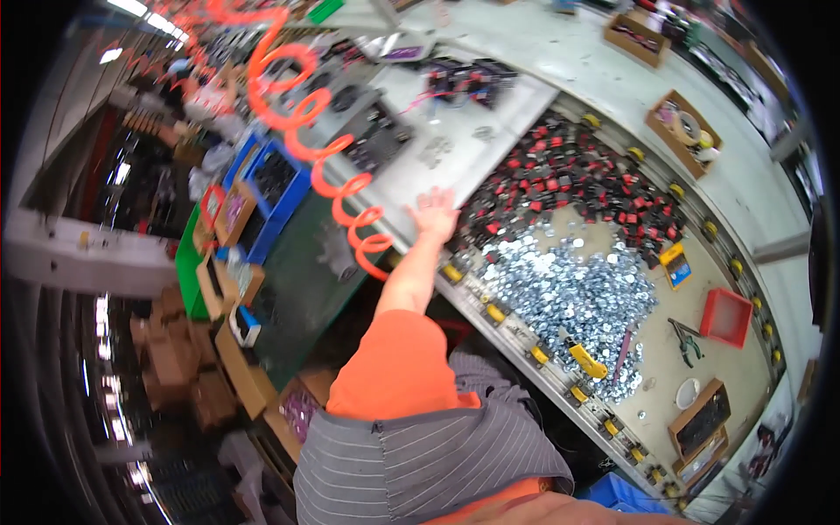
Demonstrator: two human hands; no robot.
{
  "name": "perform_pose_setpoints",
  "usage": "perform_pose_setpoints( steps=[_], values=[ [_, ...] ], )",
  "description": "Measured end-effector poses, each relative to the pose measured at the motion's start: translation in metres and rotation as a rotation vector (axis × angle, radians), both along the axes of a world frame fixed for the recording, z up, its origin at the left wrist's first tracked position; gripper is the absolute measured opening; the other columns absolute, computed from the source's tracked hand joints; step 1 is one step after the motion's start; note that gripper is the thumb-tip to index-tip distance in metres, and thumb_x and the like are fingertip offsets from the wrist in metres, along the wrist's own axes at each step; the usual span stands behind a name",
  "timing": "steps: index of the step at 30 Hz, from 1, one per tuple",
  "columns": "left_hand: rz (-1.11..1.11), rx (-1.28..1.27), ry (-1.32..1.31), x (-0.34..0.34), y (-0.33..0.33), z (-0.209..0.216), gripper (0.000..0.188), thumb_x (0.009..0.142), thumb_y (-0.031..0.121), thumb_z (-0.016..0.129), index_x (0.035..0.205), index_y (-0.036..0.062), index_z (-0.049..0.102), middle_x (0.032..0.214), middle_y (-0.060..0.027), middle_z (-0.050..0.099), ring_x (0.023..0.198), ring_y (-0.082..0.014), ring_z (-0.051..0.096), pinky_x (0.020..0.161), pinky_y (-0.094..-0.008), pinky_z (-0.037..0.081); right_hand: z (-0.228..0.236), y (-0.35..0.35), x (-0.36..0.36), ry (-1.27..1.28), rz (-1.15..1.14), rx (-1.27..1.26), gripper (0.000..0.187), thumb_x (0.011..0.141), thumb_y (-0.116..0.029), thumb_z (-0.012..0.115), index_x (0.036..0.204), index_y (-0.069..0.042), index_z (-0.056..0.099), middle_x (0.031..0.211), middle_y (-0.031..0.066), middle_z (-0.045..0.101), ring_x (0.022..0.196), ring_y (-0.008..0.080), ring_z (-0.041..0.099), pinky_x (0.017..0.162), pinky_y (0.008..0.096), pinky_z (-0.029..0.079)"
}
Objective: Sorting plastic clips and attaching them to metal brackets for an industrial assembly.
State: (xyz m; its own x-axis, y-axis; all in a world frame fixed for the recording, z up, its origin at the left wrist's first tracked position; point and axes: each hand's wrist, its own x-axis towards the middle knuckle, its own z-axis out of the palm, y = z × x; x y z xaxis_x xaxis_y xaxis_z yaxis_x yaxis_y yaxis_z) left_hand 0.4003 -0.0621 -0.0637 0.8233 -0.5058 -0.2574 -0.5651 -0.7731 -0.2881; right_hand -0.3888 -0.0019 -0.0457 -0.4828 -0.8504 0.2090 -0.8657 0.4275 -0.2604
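Watching our left grip (433,214), we see it spread wide, holding nothing visible; a sideways sweep could scatter the red-and-black parts (573,171) heaped just to its right. Our right grip is out of view.

Strip lights (131,7) glow at upper left; a pale worktop (560,51) spans the upper right (a green-topped worktop (297,293) lies left of centre).

Sheet (464,162) ahead of left hand (433,213), hose (332,149) to its left, bin (284,206) beyond. Blocks (560,175) and discs (569,302) right, tray (726,318) past discs.
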Motion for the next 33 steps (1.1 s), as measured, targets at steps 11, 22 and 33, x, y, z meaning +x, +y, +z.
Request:
perform_pose_setpoints(
  steps=[11, 22, 33],
  values=[
    [0.075, -0.552, -0.259, 0.025, -0.086, 0.021, 0.056, 0.082, 0.012, 0.053, 0.133, 0.0165, 0.032, 0.139, -0.0108, 0.030, 0.129, -0.0308, 0.029, 0.096, -0.0556, 0.031, 0.041, 0.099, -0.028, 0.129, -0.363, 0.068, 0.040, 0.090, -0.027, 0.054, 0.117, 0.003, 0.051, 0.116, 0.0174, 0.055, 0.103, 0.0265, 0.051, 0.090, 0.0360, 0.041],
    [-1.012, -0.793, 0.647, -0.302, -0.107, 0.034, 0.013, 0.074, 0.013, 0.066, 0.087, 0.0178, 0.067, 0.095, -0.0041, 0.056, 0.095, -0.0254, 0.046, 0.086, -0.0388, 0.034, 0.055, 0.237, -0.077, -0.438, -0.516, -0.238, 0.029, 0.088, -0.016, 0.055, 0.110, 0.003, 0.055, 0.105, 0.0127, 0.060, 0.096, 0.0222, 0.055, 0.088, 0.0323, 0.041],
    [-1.458, -0.645, 1.109, -0.491, -0.040, 0.058, 0.010, 0.076, 0.010, 0.068, 0.085, 0.0104, 0.069, 0.079, -0.0042, 0.059, 0.082, -0.0205, 0.052, 0.079, -0.0330, 0.039, 0.142, 0.221, -0.071, 0.125, -0.313, -0.083, 0.028, 0.082, -0.023, 0.056, 0.105, -0.007, 0.057, 0.097, 0.0141, 0.059, 0.090, 0.0307, 0.058, 0.080, 0.0410, 0.045]
  ],
)
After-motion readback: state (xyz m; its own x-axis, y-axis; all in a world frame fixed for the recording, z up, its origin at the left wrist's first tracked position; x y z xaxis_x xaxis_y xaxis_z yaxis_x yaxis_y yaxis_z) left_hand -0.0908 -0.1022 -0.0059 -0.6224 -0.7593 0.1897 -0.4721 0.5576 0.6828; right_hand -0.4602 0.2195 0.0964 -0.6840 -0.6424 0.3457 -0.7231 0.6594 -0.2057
